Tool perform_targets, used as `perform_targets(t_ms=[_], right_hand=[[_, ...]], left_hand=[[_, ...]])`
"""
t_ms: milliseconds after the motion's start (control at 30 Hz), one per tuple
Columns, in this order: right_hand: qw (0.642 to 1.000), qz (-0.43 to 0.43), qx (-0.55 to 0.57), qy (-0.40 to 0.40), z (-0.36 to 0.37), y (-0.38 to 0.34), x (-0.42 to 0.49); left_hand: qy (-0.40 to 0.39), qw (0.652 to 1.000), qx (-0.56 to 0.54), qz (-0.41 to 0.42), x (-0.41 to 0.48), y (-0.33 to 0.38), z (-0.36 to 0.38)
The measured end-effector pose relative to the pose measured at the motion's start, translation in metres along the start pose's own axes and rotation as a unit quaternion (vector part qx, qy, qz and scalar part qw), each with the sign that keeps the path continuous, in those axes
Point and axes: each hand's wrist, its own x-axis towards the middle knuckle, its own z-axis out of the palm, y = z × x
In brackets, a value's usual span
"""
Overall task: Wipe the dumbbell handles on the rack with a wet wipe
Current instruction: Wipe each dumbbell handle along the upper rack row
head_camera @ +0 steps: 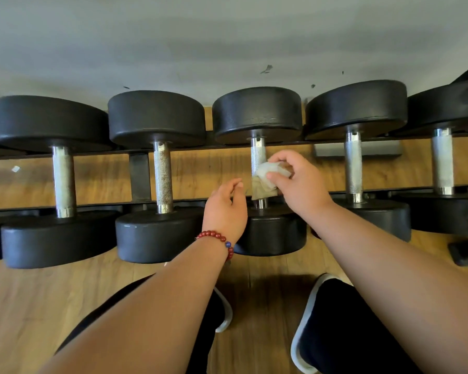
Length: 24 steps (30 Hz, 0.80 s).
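Between pinching fingers [280, 157] of the right hand [299, 184] the wipe [270, 172] is pressed to the handle [257, 155], left hand [224, 209] loosely curled, empty, alongside; wiping is judged underway, lengthwise strokes required next.

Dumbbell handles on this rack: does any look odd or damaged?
Yes. The second handle from the left is speckled brown all along, like rust. The wet wipe pinched by the right hand is brownish at its lower end.

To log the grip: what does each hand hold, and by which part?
The right hand pinches the wet wipe by its bunched top; left hand holds nothing.
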Motion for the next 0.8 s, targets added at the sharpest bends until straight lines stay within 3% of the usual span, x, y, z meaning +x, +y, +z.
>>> perform_targets(t_ms=[233, 367, 433, 633, 800], right_hand=[[0.980, -0.138, -0.140, -0.014, 0.002, 0.023, 0.025], [0.906, -0.304, -0.283, -0.083, -0.003, 0.037, 0.023], [0.877, -0.338, -0.323, -0.112, -0.003, 0.043, 0.028], [0.811, -0.428, -0.381, -0.116, -0.016, 0.047, 0.037], [0.759, -0.504, -0.365, -0.190, -0.012, 0.040, 0.040]], left_hand=[[0.007, 0.997, -0.070, -0.032, 0.005, -0.011, 0.007], [0.005, 0.998, -0.063, -0.021, 0.008, -0.014, 0.009], [0.007, 0.998, -0.061, -0.015, 0.008, -0.015, 0.009], [0.015, 0.998, -0.055, 0.000, 0.009, -0.018, 0.010], [0.016, 0.998, -0.057, 0.004, 0.010, -0.020, 0.011]])
